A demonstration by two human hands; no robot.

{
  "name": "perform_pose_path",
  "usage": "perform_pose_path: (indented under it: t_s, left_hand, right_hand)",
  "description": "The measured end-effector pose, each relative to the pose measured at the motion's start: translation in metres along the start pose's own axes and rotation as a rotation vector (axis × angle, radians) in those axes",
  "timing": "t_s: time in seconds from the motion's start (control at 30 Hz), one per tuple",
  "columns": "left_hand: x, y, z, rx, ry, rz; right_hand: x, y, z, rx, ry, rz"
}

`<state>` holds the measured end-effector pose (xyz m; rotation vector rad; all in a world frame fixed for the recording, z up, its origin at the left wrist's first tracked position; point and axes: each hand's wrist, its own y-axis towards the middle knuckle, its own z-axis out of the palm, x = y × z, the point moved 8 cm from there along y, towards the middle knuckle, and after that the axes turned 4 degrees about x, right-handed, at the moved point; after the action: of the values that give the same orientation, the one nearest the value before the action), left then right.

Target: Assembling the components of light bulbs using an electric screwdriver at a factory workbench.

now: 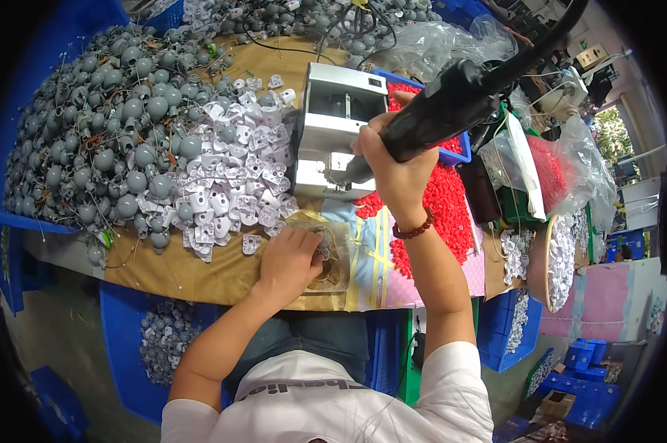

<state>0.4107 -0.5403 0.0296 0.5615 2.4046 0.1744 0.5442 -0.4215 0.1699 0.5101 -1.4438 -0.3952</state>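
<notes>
My right hand (401, 166) is wrapped round a black electric screwdriver (440, 111), which hangs from a thick black cable. Its lower end reaches the front of a silver box-shaped screw feeder (342, 133); the bit's exact contact is too small to tell. My left hand (293, 258) rests with curled fingers over a clear, square fixture (337, 277) at the table's near edge. Against its fingertips shows a small grey part (323, 244), mostly hidden by the hand. Just beyond the left hand lie loose white plastic pieces (234, 177).
A large heap of grey ball-shaped parts with wires (104, 111) fills the left side. Red small pieces (448, 221) lie on the right, beside a blue tray (462, 151). A round tub of white pieces (544, 258) stands farther right. Blue bins (119, 354) sit below the table.
</notes>
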Motion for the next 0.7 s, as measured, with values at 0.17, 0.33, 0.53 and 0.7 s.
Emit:
perform_pose_path:
  t_s: [0.17,0.33,0.53,0.7]
  left_hand:
    - [0.000,0.001,0.002,-0.004,-0.014,0.010]
    - [-0.001,0.002,0.000,-0.017,0.005,0.022]
    - [0.000,0.000,0.000,-0.035,-0.016,0.030]
    - [0.000,0.000,-0.001,-0.027,-0.021,0.019]
  right_hand:
    - [-0.018,0.003,0.006,0.012,-0.078,0.018]
    - [-0.042,0.007,0.009,0.029,-0.076,0.257]
    - [-0.016,-0.035,0.006,0.030,-0.032,0.291]
    - [-0.001,-0.004,0.002,-0.029,-0.046,0.063]
